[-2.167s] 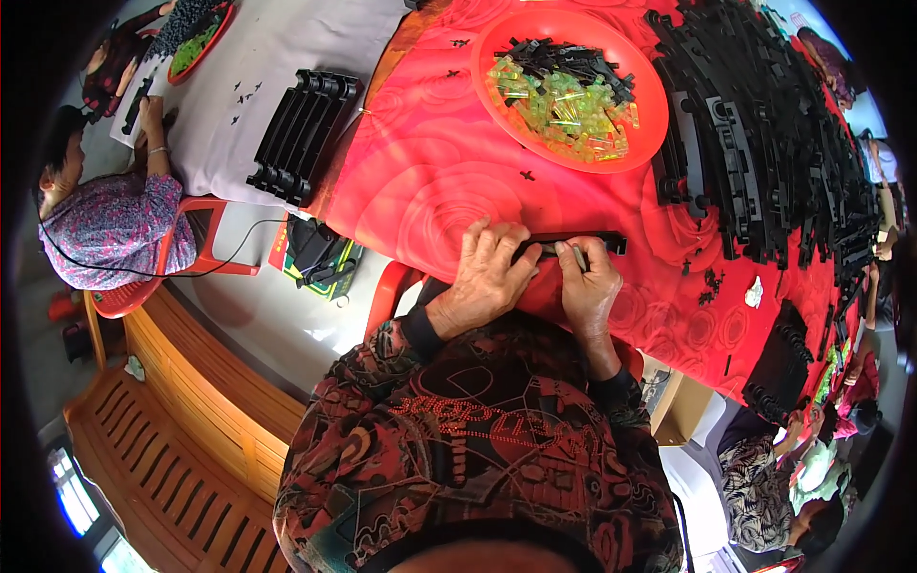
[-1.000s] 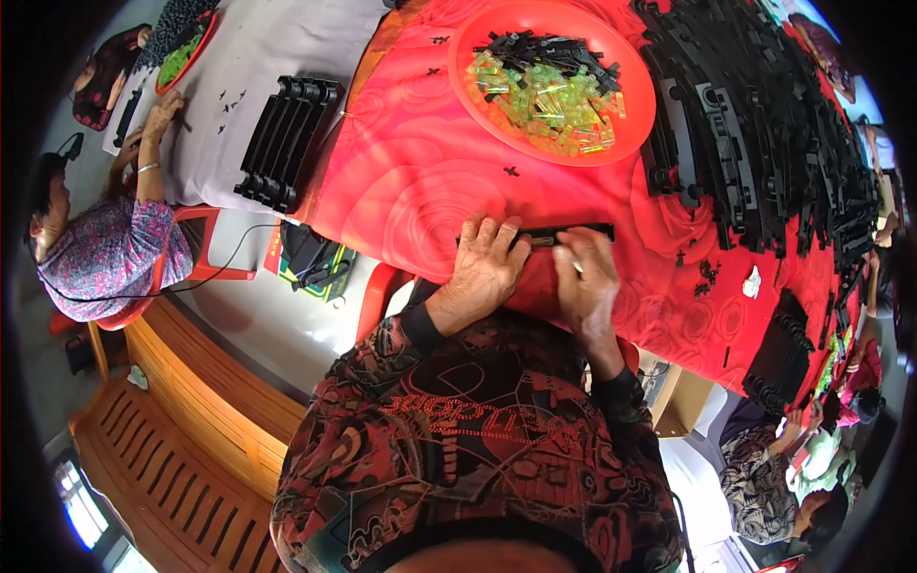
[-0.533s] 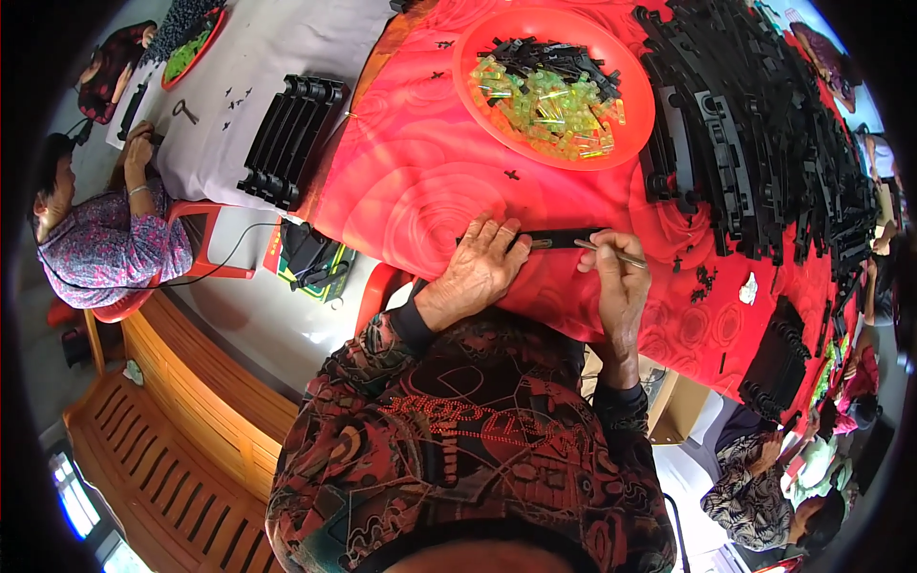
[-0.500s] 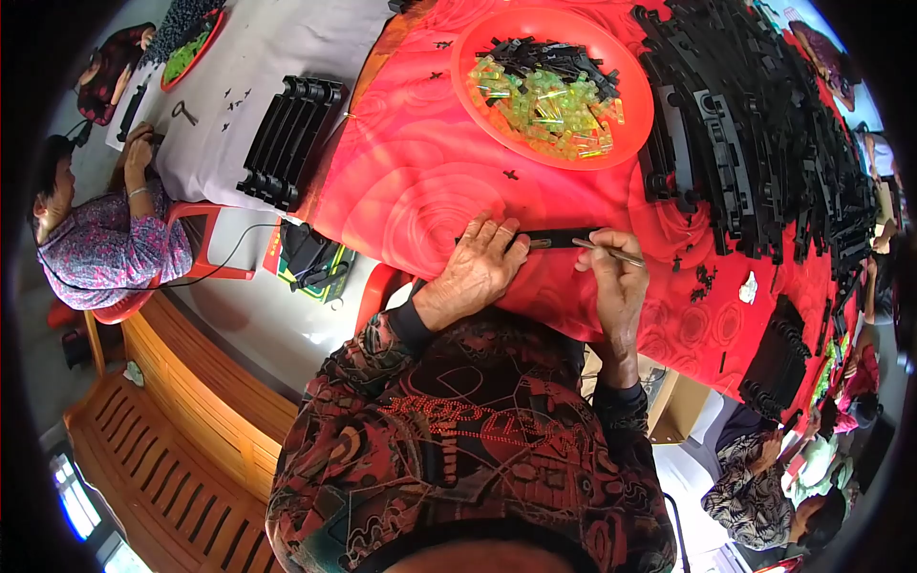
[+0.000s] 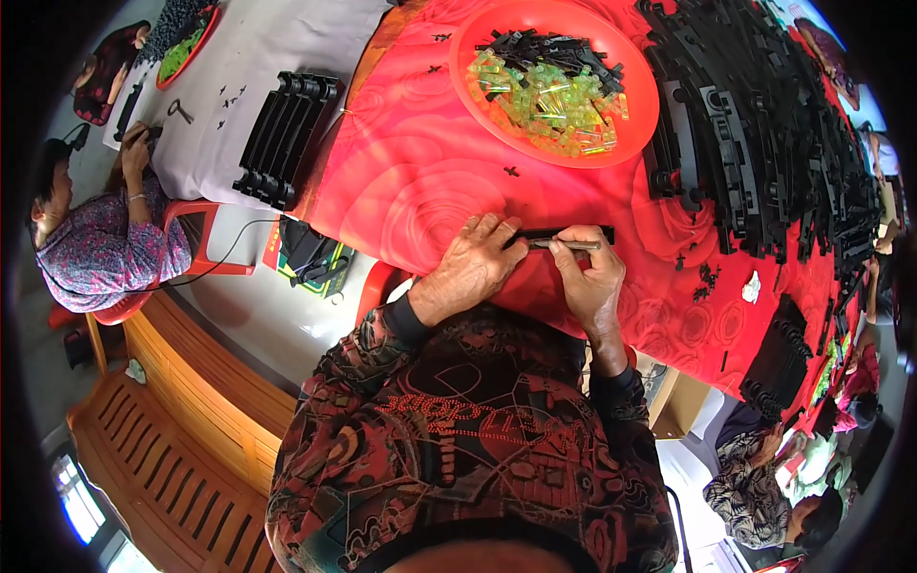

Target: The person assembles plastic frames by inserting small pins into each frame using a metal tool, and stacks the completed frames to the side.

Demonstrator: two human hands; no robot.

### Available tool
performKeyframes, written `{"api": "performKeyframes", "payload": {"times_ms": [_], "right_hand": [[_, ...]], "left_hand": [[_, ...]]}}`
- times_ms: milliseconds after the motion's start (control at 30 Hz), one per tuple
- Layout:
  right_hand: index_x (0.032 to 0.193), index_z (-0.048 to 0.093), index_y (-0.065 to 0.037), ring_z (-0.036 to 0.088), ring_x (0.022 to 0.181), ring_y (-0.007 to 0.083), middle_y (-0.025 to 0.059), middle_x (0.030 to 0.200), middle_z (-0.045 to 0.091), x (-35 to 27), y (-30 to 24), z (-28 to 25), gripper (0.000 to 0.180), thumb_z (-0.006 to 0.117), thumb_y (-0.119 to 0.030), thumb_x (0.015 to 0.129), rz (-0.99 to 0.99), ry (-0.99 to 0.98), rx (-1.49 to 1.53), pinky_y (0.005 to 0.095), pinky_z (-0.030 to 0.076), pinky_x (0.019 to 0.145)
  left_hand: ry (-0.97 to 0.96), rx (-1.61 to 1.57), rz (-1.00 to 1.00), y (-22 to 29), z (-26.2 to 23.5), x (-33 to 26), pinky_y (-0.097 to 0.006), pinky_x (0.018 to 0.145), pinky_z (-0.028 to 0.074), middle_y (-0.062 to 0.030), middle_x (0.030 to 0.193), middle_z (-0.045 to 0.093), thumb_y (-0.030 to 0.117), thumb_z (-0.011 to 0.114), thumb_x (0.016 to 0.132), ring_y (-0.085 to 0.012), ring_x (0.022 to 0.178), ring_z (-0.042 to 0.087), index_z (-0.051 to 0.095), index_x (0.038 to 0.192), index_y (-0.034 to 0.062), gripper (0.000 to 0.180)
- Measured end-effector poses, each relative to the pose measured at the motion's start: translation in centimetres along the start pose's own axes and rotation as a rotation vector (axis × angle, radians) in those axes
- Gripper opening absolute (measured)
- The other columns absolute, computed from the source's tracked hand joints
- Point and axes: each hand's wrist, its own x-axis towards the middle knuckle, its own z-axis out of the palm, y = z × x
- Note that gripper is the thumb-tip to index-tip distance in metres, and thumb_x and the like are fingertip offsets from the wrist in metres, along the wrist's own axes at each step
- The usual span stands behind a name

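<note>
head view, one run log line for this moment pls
left hand: pressing black strip onto red tablecloth | right hand: holding thin tool on strip | orange tray: green and black parts

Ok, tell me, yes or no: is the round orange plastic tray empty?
No, the round orange plastic tray holds a heap of translucent yellow-green pieces and small black parts.

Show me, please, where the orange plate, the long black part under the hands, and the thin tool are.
orange plate (image 5: 638, 115), head view, bare right rim.
long black part (image 5: 585, 232), head view, its right end.
thin tool (image 5: 573, 245), head view, middle of shaft, in right hand (image 5: 590, 282).
</note>
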Motion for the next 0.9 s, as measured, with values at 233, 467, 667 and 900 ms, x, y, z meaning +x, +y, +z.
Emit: {"api": "performKeyframes", "payload": {"times_ms": [233,467,667,900], "right_hand": [[0.085,0.057,-0.002,0.060,0.069,0.0201,0.0089,0.079,0.059,0.1,0.6,0.6,0.012,0.067,0.001,0.078,-0.171,-0.034,-0.157,0.0294,0.048,0.059],[0.088,0.058,-0.002,0.060,0.068,0.0163,0.0075,0.079,0.060,0.4,1.2,-0.7,0.013,0.067,0.002,0.078,-0.111,-0.003,-0.056,0.0267,0.048,0.062],[0.087,0.059,-0.001,0.059,0.070,0.0103,0.0054,0.078,0.061,0.5,1.2,-2.1,0.011,0.067,0.000,0.081,0.039,0.127,0.009,0.0239,0.048,0.064],[0.085,0.058,-0.002,0.056,0.063,0.0127,0.0071,0.078,0.059,0.5,0.8,-1.0,0.011,0.067,0.000,0.079,-0.069,0.031,-0.077,0.0247,0.046,0.058]], "left_hand": [[0.016,-0.021,0.012,-0.1,0.1,0.2,-0.043,0.085,0.045,-0.0172,0.107,0.058,0.013,0.061,0.074,-0.0319,0.096,0.055,0.060,0.088,0.0038,0.017],[0.031,-0.009,0.002,-0.1,0.2,0.1,-0.042,0.084,0.046,-0.0163,0.105,0.059,0.014,0.060,0.075,-0.0315,0.095,0.056,0.060,0.088,0.0047,0.016],[0.051,-0.033,-0.010,0.0,0.1,0.3,-0.040,0.080,0.046,-0.0137,0.106,0.058,0.011,0.066,0.076,-0.0319,0.094,0.055,0.062,0.094,0.0068,0.019],[0.021,-0.130,-0.053,-0.3,0.0,0.6,-0.040,0.081,0.045,-0.0116,0.105,0.059,0.012,0.067,0.076,-0.0306,0.092,0.055,0.064,0.093,0.0084,0.017]]}}
